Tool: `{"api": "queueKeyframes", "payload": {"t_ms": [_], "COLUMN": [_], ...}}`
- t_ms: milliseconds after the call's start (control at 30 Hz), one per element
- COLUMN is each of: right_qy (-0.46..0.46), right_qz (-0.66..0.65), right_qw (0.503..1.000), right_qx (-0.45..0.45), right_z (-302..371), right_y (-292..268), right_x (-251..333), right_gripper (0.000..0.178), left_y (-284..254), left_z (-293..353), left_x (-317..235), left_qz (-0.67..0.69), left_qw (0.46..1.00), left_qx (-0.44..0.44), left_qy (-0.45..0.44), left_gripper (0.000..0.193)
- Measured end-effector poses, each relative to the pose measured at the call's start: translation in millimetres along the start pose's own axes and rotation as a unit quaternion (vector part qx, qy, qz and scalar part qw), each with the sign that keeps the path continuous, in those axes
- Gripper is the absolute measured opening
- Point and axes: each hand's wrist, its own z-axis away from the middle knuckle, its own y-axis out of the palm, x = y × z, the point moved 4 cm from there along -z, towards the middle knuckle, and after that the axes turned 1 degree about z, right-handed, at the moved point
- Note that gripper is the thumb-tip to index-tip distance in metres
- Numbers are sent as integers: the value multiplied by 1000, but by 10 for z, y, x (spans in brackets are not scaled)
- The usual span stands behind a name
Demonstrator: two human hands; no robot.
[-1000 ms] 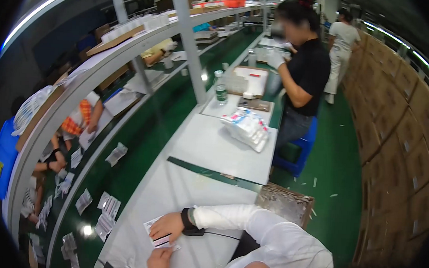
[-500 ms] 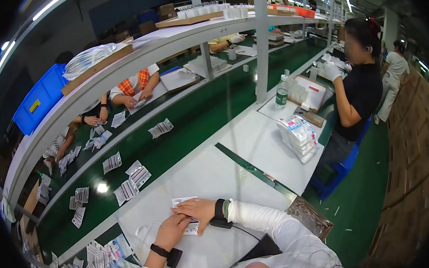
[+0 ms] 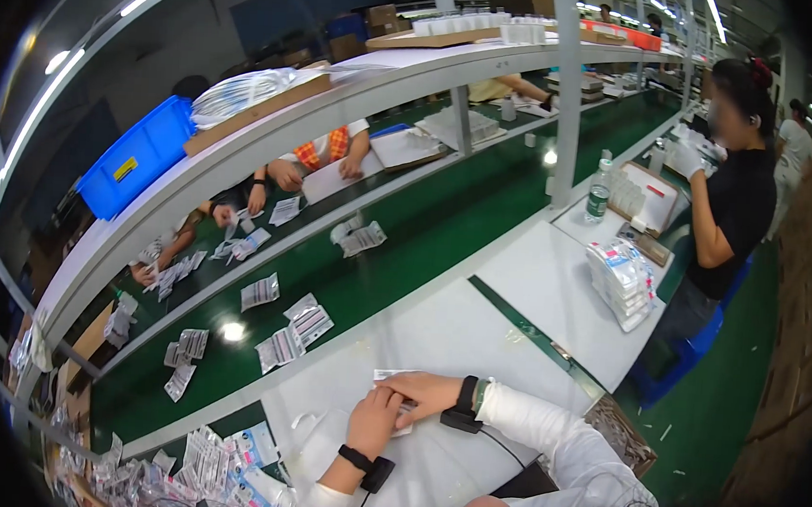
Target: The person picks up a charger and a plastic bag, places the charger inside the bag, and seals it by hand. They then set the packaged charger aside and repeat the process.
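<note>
A small white packet (image 3: 396,375) with dark print lies on the white worktop (image 3: 339,440), mostly hidden under both hands. My right hand (image 3: 427,393) rests over it, fingers stretched to the left and thumb apart. From the near side my left hand (image 3: 373,423) meets it with bent fingers pressed together on the packet, touching the right hand's fingers. Their fingertips are partly hidden. Each wrist wears a black band with a small box and cable. Left of my left hand lies a small pale strip (image 3: 305,421).
A green conveyor belt (image 3: 425,245) beyond the worktop carries several printed packets (image 3: 295,335). More packets (image 3: 207,460) are heaped at the lower left. Stacked pouches (image 3: 623,281) and a bottle (image 3: 598,193) stand toward a co-worker (image 3: 740,190) at right. A blue bin (image 3: 137,167) sits on the shelf.
The whole view has shifted, so the scene lies farther right. My left fingers have drawn in against my right hand, and less of the packet shows. Across the belt, workers' hands have moved.
</note>
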Motion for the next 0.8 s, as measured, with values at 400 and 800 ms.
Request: {"api": "queueKeyframes", "payload": {"t_ms": [400,800], "right_qy": [21,22], "right_qz": [61,108], "right_qw": [997,993], "right_qx": [-44,-44], "right_z": [105,109], "right_y": [-169,-124], "right_x": [10,-20], "right_gripper": [76,73], "left_y": [350,454], "left_z": [-44,35], "left_x": [173,338], "left_qz": [121,237], "left_qw": [992,971], "left_qx": [6,-30], "left_qy": [-38,-20], "left_gripper": [29,35]}}
